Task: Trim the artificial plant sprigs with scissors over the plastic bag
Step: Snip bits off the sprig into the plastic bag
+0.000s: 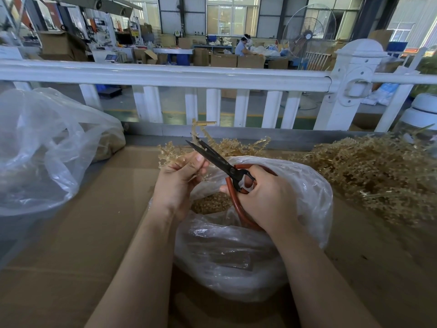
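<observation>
Gripping 1 sprig: left hand fingers curled | right hand holds 1 scissors, blades parted | 2 plastic bags: centre bag, left bag | 1 sprig pile right on worktop

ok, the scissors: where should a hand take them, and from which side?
By the red loop handles, from the near right, as the right hand does. The scissors point their dark blades up and away toward the sprig.
</observation>
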Action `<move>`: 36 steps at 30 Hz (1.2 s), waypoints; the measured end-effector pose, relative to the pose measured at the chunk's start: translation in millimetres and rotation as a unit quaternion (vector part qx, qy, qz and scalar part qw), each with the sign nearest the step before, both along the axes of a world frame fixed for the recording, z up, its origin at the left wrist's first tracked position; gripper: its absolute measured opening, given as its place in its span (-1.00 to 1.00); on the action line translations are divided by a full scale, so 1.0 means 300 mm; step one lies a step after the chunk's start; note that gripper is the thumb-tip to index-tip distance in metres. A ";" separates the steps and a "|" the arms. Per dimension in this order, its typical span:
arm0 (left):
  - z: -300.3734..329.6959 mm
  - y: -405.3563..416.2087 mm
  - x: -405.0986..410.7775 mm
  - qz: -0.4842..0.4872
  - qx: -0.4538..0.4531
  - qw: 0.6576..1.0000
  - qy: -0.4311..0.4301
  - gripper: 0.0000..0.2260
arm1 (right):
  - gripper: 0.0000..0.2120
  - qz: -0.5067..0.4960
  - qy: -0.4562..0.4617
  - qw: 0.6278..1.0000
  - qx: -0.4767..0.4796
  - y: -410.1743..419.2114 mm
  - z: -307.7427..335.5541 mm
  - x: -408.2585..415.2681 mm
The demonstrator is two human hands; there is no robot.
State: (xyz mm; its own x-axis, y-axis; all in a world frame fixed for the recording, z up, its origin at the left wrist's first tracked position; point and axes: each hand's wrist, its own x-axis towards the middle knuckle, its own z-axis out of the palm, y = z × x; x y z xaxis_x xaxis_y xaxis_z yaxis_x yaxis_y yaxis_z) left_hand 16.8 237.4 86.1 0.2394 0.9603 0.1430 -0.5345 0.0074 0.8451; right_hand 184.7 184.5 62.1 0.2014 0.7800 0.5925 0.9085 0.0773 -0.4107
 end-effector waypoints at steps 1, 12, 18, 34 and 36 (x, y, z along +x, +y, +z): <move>0.000 -0.001 -0.001 -0.001 0.000 1.000 -0.001 -0.87 | -0.53 0.001 0.001 1.000 0.000 0.002 -0.002 0.001; 0.000 0.004 -0.001 0.028 -0.035 0.999 0.023 -0.84 | -0.42 0.030 0.024 0.999 0.011 -0.002 -0.007 0.003; 0.003 0.021 -0.009 0.059 -0.120 0.989 -0.059 -0.97 | -0.46 0.028 0.024 0.999 -0.023 0.001 -0.011 0.009; 0.005 -0.023 0.026 -0.054 -0.020 0.991 0.121 -0.77 | -0.77 0.193 0.471 0.860 -0.032 -0.027 0.071 -0.042; 0.004 -0.023 0.024 -0.060 -0.018 0.990 0.123 -0.81 | -0.80 0.179 0.463 0.867 -0.034 -0.022 0.071 -0.045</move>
